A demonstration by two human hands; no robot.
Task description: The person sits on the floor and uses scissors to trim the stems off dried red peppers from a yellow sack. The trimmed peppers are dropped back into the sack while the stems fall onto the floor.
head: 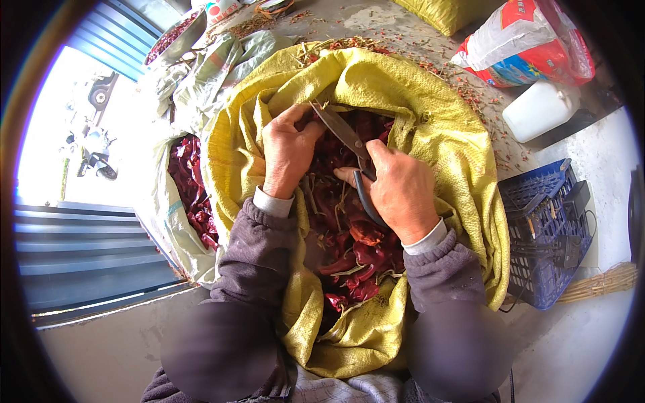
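Observation:
A yellow woven sack (443, 101) lies wide open before me, its rim rolled down around dried red chili peppers (363, 254). My right hand (403, 189) grips black-handled scissors (347, 133), whose blades point up and left, slightly parted. Close to the blade tips, my left hand (289, 146) pinches a dark red dried pepper (304, 120) between thumb and fingers; most of that pepper is hidden by the hand. Dry pale stems lie among the peppers under both hands.
To the left stands a pale sack (174, 226) of red peppers, with a metal bowl (181, 40) beyond it. A blue plastic crate (536, 237), a white jug (539, 111) and a red-and-white bag (529, 45) are at right. Stem scraps litter the concrete floor (373, 20).

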